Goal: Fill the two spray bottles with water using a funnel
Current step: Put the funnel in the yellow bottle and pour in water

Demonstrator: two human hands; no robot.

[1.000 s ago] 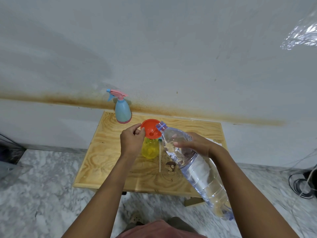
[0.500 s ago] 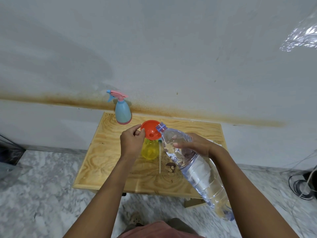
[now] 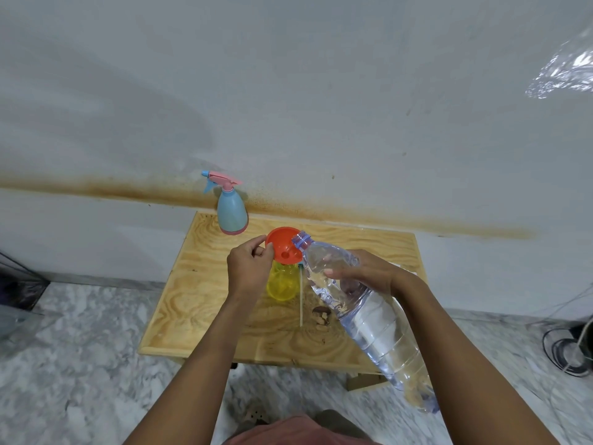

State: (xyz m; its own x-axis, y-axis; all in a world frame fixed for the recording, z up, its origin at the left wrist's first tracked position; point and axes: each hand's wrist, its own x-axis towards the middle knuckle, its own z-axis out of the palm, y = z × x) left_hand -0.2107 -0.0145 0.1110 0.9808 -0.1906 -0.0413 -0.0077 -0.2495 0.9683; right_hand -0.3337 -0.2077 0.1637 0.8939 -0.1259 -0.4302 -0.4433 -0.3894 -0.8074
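The orange plastic funnel (image 3: 284, 247) sits in the neck of the yellow translucent spray bottle (image 3: 282, 284), which stands upright near the middle of the frame on the pale plywood surface (image 3: 192, 290), its spray head off. The left hand (image 3: 248, 268) pinches the funnel's left rim between thumb and curled fingers. The large clear plastic water bottle (image 3: 369, 313) is tilted, its uncapped threaded mouth resting at the funnel's right rim and its base pointing toward the lower right of the frame, past the surface's front edge. The right hand (image 3: 369, 271) grips this bottle from above near its shoulder, fingers curled round it. Whether water is running into the funnel cannot be told.

Just right of the yellow bottle a thin white tube (image 3: 301, 303) lies on the surface, running toward the front edge, and beside it is a dark knot in the wood (image 3: 321, 314). At the back left corner of the surface, well apart from the hands, stands the light blue spray bottle with a pink trigger head (image 3: 231, 213), upright, its nozzle pointing to the left of the frame.

Behind the surface rises a white wall (image 3: 321, 91) crossed by a rusty brown stain (image 3: 417, 224). Grey marbled floor (image 3: 80, 364) lies below, with coiled cables (image 3: 568, 351) at the right edge.
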